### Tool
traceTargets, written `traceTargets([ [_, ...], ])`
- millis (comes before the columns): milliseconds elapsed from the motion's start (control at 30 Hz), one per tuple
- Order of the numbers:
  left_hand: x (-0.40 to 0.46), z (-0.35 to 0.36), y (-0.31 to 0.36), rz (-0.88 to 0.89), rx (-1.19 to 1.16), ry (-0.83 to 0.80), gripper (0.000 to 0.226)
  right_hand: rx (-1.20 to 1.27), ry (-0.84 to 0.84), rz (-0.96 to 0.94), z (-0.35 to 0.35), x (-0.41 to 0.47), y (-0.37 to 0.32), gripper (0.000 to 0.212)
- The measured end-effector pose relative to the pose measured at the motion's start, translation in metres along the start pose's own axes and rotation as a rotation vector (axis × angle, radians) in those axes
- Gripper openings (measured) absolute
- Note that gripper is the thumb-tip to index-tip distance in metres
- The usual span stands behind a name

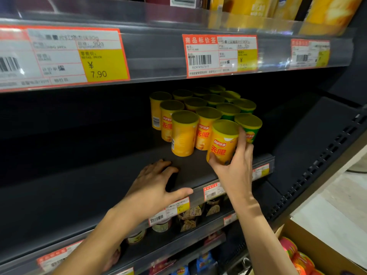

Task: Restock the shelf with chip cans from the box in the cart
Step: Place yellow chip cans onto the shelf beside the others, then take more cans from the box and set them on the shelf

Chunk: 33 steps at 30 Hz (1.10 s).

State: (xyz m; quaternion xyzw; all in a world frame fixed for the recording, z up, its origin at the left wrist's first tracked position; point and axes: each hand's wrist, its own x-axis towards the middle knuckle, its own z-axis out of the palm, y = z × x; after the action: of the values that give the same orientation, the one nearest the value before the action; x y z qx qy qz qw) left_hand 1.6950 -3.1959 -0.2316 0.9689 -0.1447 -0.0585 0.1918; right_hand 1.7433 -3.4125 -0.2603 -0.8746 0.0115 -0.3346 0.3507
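My right hand (236, 167) grips a yellow chip can (223, 141), held upright at the front of the dark shelf (89, 185), right of centre. Behind and beside it stand several yellow cans (183, 133) and green cans (250, 126) in rows. My left hand (156, 183) rests flat on the shelf's front edge, fingers spread, holding nothing. The cardboard box (317, 249) sits at the bottom right with several red-topped cans (297, 257) inside.
The shelf above carries price tags (219, 55) on a clear rail and yellow bags (327, 14). Lower shelves hold small tubs and snack packs (188, 219). A perforated side panel (321, 155) closes the shelf's right end. The left part of the shelf is bare.
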Motion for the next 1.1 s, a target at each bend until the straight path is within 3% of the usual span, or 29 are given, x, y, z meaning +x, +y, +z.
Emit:
traceTargets([
  [167, -0.003, -0.004, 0.006, 0.019, 0.011, 0.055, 0.072, -0.045, -0.010, 0.008, 0.002, 0.003, 0.002, 0.102],
  [333, -0.003, -0.002, 0.003, 0.031, 0.030, 0.066, 0.072, -0.072, 0.009, 0.027, 0.001, -0.004, 0.004, 0.100],
  [433, -0.003, -0.001, 0.001, 0.082, 0.044, 0.112, 0.076, -0.038, 0.026, 0.028, -0.004, -0.013, 0.009, 0.088],
  [533, -0.004, 0.002, 0.001, 0.342, 0.036, 0.284, 0.061, -0.093, 0.038, -0.022, -0.009, -0.030, 0.018, 0.072],
  [633, -0.005, 0.016, 0.015, 0.582, 0.045, 0.341, 0.037, -0.132, 0.082, -0.080, -0.012, -0.047, 0.032, 0.064],
  [800, 0.001, 0.053, 0.062, 0.752, -0.041, 0.246, 0.031, -0.122, 0.060, -0.152, -0.025, -0.073, 0.062, 0.056],
  [900, 0.014, 0.076, 0.090, 0.759, -0.019, 0.187, 0.038, -0.155, -0.069, -0.138, -0.044, -0.091, 0.085, 0.072],
  [1100, 0.040, 0.116, 0.142, 0.804, -0.043, 0.054, 0.041, -0.259, -0.106, 0.102, -0.086, -0.123, 0.125, 0.075],
])
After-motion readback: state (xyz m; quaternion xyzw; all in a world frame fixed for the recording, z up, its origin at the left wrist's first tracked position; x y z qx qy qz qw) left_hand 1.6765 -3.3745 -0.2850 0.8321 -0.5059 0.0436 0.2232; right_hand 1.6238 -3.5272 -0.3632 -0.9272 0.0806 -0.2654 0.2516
